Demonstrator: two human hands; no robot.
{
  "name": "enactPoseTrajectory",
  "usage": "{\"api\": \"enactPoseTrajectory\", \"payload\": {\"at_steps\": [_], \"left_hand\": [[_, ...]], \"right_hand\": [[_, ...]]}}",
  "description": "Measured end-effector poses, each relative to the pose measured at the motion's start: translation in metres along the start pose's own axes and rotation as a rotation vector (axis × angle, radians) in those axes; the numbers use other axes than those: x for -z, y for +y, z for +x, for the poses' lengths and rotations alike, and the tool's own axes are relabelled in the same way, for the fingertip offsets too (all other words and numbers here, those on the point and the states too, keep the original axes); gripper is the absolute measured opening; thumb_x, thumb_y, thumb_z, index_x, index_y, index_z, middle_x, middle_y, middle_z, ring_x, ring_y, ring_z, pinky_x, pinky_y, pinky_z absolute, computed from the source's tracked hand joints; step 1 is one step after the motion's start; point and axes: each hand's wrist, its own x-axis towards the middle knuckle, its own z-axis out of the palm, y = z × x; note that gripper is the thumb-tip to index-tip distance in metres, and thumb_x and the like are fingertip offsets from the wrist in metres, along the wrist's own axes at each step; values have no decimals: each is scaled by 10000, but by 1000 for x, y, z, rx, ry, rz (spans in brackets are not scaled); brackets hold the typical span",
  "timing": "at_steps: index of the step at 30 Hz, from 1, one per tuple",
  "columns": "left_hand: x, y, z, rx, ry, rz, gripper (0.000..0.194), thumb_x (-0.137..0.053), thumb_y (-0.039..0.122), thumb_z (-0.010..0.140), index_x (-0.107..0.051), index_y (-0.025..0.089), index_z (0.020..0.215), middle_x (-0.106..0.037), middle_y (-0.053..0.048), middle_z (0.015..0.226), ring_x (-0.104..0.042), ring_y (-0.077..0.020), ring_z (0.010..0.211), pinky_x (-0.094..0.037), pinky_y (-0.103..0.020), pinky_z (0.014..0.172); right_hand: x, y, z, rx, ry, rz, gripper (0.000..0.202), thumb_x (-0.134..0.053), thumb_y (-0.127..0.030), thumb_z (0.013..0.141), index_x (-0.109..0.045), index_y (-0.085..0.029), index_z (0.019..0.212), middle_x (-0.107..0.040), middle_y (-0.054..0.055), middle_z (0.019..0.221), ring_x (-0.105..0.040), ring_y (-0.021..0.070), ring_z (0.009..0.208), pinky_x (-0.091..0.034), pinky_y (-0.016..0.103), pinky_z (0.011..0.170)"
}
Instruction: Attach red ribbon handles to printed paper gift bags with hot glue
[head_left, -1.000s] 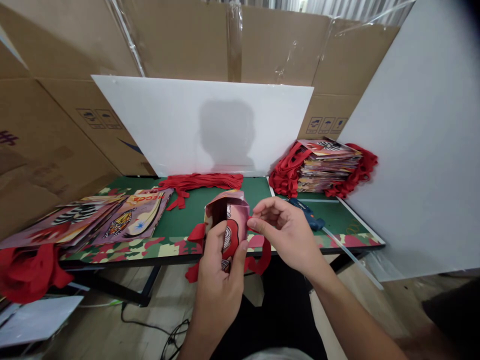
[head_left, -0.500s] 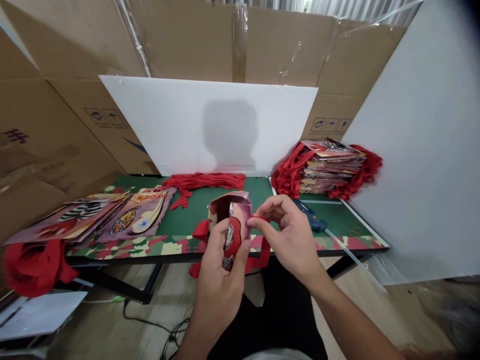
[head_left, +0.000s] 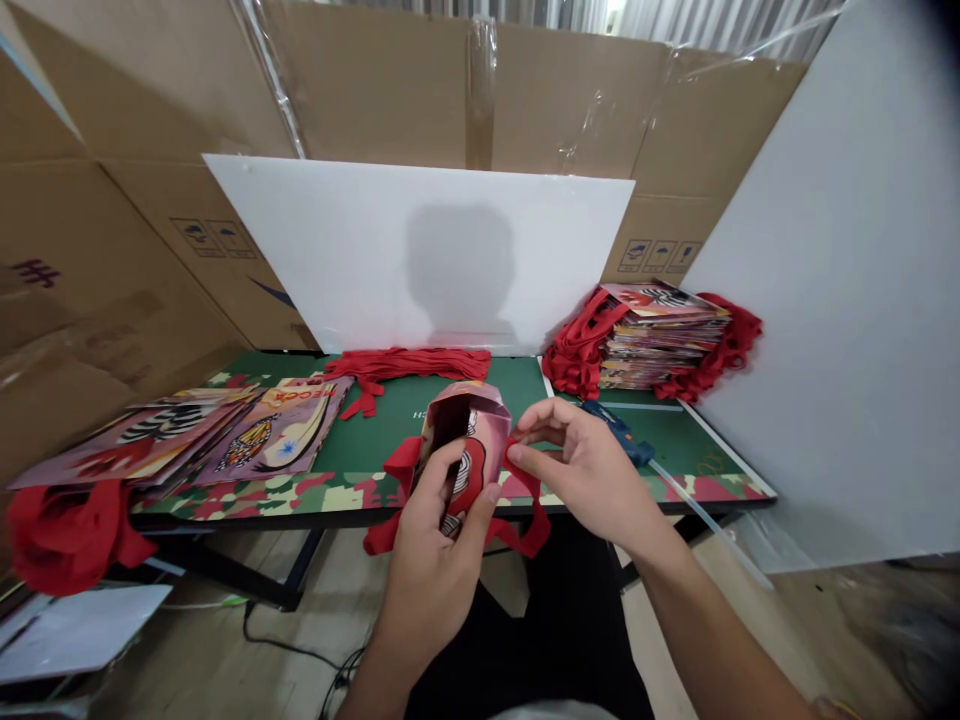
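Closest to me are the person's black trousers (head_left: pixel 555 610), then both bare hands up by the table's front edge. The left hand (head_left: pixel 442 560) has a firm grip on a small printed paper bag (head_left: pixel 491 430), fingers and thumb wrapped around it, and the bag is tilted with its mouth gaping open. There's a big red-lips print on the side. The right hand (head_left: pixel 581 465) is just beside it, thumb and index finger pinching a bit of red ribbon (head_left: pixel 536 525) against the bag's right side, the other fingers loosely curled. More red ribbon pokes out on the bag's left.

The table (head_left: pixel 517 385) is green with a camo strip along the front. On its left end there's a pile of flat printed bags (head_left: pixel 150 430), with a red ribbon loop (head_left: pixel 71 535) drooping over the edge. Over on the right lies a blue tool (head_left: pixel 619 432), with a long translucent stick (head_left: pixel 709 515) running past the edge.

Further back, a bundle of red ribbons (head_left: pixel 412 363) lies near a white board (head_left: pixel 337 230), and a tall stack of bags (head_left: pixel 664 345) sits to its right, ribbons bunched on both sides. Behind all that it's cardboard (head_left: pixel 555 90), then pale curtains (head_left: pixel 555 12).
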Motion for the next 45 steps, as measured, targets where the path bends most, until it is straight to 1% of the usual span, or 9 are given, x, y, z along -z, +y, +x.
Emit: {"api": "enactPoseTrajectory", "payload": {"at_steps": [12, 16, 20, 25, 28, 31, 34, 40, 45], "left_hand": [[15, -5, 41, -88, -217, 122, 408, -684, 376, 1017, -657, 254, 1405, -730, -72, 1379, -721, -245, 1216, -541, -374, 1126], [13, -9, 66, -164, -233, 231, 378, -689, 337, 993, -696, 234, 1357, -747, -64, 1348, -708, -251, 1220, -539, -369, 1120], [9, -24, 100, -221, -451, 263, 208, -645, 225, 988, -750, 197, 1165, -765, -56, 1221, -707, -223, 1130, -556, -312, 1019], [1, -61, 143, -312, -710, 546, 181, -586, 114, 983, -723, 179, 1081, -762, -67, 1161, -709, -211, 1065, -549, -308, 970], [-4, -87, 158, -339, -867, 726, 246, -573, 51, 962, -733, 174, 1104, -771, -85, 1209, -726, -229, 1120, -549, -315, 990], [-6, -107, 159, -317, -926, 778, 310, -554, 23, 957, -753, 173, 1141, -785, -100, 1201, -752, -260, 1104, -573, -343, 955], [-7, -119, 146, -372, -917, 907, 407, -515, -11, 958, -729, 164, 1257, -766, -126, 1278, -756, -294, 1118, -597, -373, 901], [-3, -133, 112, -743, -736, 1282, 394, -509, -5, 974, -668, 114, 1315, -773, -136, 1235, -782, -257, 964, -615, -338, 754], [21, -125, 83, -941, -486, 1137, 424, -393, -5, 1019, -592, 48, 1389, -759, -174, 1288, -753, -284, 1138, -611, -412, 982]], "right_hand": [[13, 10, 22, -137, -5, 57, 428, -927, -300, 780, -612, -215, 1057, -732, -27, 840, -665, 142, 752, -529, 275, 747], [6, 39, 32, 2, 151, 143, 409, -930, -368, 786, -598, -222, 977, -686, -23, 879, -675, 155, 839, -550, 269, 780], [3, 84, 42, 43, 251, 148, 426, -907, -439, 805, -538, -237, 872, -596, -37, 813, -616, 157, 787, -507, 239, 665], [10, 134, 37, 188, 388, -350, 187, -683, -392, 1025, -587, -233, 997, -620, 60, 1026, -647, 223, 966, -583, 331, 789], [14, 152, 29, 321, 241, -695, 138, -561, -266, 1091, -635, -223, 1199, -651, 131, 1253, -661, 260, 1182, -580, 405, 984], [15, 162, 24, 243, -23, -853, 295, -526, -210, 1106, -597, -217, 1393, -673, 131, 1394, -673, 277, 1270, -577, 420, 1037], [13, 165, 25, 107, -103, -954, 337, -541, -204, 1108, -579, -204, 1443, -696, 116, 1383, -707, 294, 1217, -608, 402, 941], [5, 154, 30, -36, -214, -1113, 252, -562, -196, 1110, -675, -196, 1335, -723, 97, 1317, -704, 289, 1185, -596, 359, 889], [0, 143, 35, -114, -261, -1177, 272, -544, -180, 1107, -703, -211, 1327, -714, 91, 1318, -702, 280, 1163, -582, 337, 841]]}}
